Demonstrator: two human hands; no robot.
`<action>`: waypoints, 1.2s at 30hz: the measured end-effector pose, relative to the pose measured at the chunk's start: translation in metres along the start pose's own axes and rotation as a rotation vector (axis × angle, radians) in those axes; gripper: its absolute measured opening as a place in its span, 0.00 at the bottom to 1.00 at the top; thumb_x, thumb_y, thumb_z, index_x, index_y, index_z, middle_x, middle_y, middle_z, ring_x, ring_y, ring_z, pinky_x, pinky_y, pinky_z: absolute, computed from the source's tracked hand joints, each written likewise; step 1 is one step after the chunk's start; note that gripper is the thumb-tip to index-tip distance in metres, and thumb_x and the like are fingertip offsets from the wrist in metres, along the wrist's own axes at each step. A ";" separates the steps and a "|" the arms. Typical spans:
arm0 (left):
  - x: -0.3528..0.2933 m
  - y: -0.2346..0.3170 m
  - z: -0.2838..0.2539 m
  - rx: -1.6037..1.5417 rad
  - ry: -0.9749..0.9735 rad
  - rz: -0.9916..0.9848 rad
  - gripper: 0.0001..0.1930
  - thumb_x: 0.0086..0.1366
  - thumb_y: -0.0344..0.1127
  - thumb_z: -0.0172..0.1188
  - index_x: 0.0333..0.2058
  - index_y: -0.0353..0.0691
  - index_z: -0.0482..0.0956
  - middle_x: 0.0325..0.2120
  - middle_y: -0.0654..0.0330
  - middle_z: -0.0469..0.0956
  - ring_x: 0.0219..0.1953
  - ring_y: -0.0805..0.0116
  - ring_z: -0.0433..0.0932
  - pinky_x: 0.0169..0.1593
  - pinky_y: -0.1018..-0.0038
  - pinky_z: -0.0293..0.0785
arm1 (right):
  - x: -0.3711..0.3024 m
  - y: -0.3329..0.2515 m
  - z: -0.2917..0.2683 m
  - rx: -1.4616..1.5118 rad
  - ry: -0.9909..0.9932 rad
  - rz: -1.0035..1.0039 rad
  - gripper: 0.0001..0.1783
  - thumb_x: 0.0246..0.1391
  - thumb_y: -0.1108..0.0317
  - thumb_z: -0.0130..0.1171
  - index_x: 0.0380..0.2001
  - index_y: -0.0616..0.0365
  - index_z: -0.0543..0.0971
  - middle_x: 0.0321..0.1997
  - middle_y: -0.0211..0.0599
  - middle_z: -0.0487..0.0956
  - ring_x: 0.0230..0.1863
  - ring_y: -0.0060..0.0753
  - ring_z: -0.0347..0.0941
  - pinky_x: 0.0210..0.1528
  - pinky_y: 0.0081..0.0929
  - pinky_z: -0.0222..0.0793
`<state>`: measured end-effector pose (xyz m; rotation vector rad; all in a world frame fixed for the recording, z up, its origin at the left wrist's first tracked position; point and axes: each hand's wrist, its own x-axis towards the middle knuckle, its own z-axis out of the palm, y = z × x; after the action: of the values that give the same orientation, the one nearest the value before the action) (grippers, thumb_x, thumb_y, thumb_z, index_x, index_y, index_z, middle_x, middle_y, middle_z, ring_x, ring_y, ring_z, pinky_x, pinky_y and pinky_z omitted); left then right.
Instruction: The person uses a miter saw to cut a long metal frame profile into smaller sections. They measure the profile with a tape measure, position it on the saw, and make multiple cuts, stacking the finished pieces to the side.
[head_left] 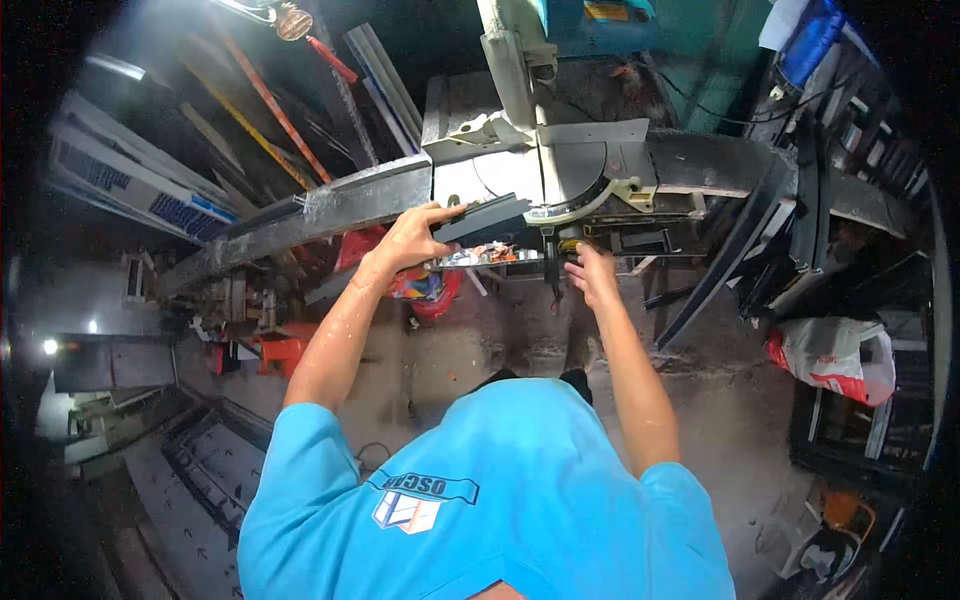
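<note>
My left hand [408, 240] is closed on a short dark grey profile piece [485, 217], with the fingers over its left end. The piece lies tilted at the front of the miter saw's pale metal table [500, 178], and its right end looks stepped. Below the saw's round base [575, 170], my right hand [594, 275] has its fingers curled at a small yellow-and-black object [569, 245]. That object is partly hidden, so its kind is unclear. Between my hands, a shallow tray [515, 262] under the saw holds small loose parts.
A long grey beam [365, 197] runs left from the saw, and a dark support [705, 165] runs right. Long profiles [725, 260] lean at right near a white-and-red bag [838, 360]. Boards and strips [150, 180] stand at left. A red bag [432, 295] hangs below the beam.
</note>
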<state>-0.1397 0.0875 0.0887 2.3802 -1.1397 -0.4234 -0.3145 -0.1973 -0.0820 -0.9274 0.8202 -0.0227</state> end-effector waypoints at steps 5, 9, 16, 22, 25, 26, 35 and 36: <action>0.058 -0.027 -0.002 0.125 0.003 0.032 0.34 0.51 0.41 0.74 0.60 0.50 0.81 0.43 0.47 0.79 0.48 0.47 0.80 0.54 0.59 0.75 | -0.061 -0.014 -0.004 -0.187 0.062 -0.092 0.31 0.63 0.59 0.62 0.62 0.65 0.68 0.56 0.48 0.75 0.48 0.44 0.81 0.47 0.39 0.81; 0.109 -0.061 0.011 0.242 0.030 0.139 0.32 0.52 0.36 0.73 0.59 0.51 0.81 0.46 0.50 0.78 0.50 0.49 0.79 0.55 0.59 0.76 | -0.109 -0.055 -0.008 -0.335 0.024 -0.213 0.28 0.64 0.61 0.61 0.61 0.64 0.69 0.52 0.43 0.77 0.44 0.36 0.82 0.43 0.32 0.81; 0.137 -0.080 0.044 0.446 0.168 0.191 0.26 0.50 0.37 0.76 0.51 0.51 0.86 0.45 0.59 0.80 0.55 0.55 0.75 0.58 0.59 0.68 | -0.200 -0.191 0.056 -0.575 0.084 -0.839 0.15 0.67 0.70 0.60 0.54 0.62 0.76 0.44 0.34 0.81 0.40 0.23 0.79 0.40 0.21 0.76; 0.118 -0.102 0.027 0.477 0.456 0.063 0.24 0.48 0.42 0.78 0.47 0.57 0.87 0.65 0.55 0.67 0.69 0.50 0.60 0.66 0.41 0.59 | -0.209 -0.340 0.203 -0.982 0.338 -1.571 0.16 0.65 0.59 0.61 0.38 0.63 0.83 0.35 0.37 0.83 0.37 0.24 0.78 0.43 0.25 0.74; 0.145 -0.096 0.033 0.358 0.338 0.015 0.24 0.51 0.44 0.78 0.49 0.57 0.86 0.62 0.57 0.69 0.66 0.50 0.63 0.61 0.40 0.65 | -0.196 -0.414 0.241 -1.357 0.460 -1.089 0.22 0.58 0.53 0.65 0.44 0.63 0.83 0.46 0.50 0.84 0.48 0.40 0.79 0.47 0.40 0.75; 0.144 -0.100 0.034 0.345 0.359 0.023 0.24 0.50 0.43 0.78 0.48 0.57 0.86 0.59 0.58 0.70 0.63 0.52 0.66 0.60 0.41 0.66 | -0.177 -0.446 0.250 -1.513 0.392 -0.794 0.25 0.55 0.50 0.68 0.45 0.61 0.85 0.45 0.50 0.84 0.48 0.37 0.79 0.46 0.41 0.76; 0.143 -0.106 0.038 0.264 0.346 0.048 0.22 0.51 0.42 0.77 0.46 0.51 0.85 0.50 0.59 0.71 0.59 0.54 0.67 0.58 0.44 0.65 | -0.086 -0.437 0.212 -1.382 0.043 -0.633 0.18 0.59 0.55 0.65 0.28 0.61 0.80 0.22 0.35 0.80 0.21 0.27 0.76 0.26 0.30 0.73; 0.145 -0.105 0.040 0.263 0.332 0.047 0.22 0.51 0.42 0.77 0.46 0.51 0.85 0.53 0.59 0.71 0.60 0.54 0.67 0.57 0.44 0.66 | -0.085 -0.424 0.195 -1.256 0.020 -0.648 0.17 0.58 0.56 0.68 0.31 0.61 0.80 0.26 0.33 0.80 0.23 0.27 0.77 0.27 0.30 0.75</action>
<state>-0.0020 0.0191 -0.0111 2.5142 -1.1478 0.1461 -0.1158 -0.2948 0.3377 -2.3556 0.4549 -0.0839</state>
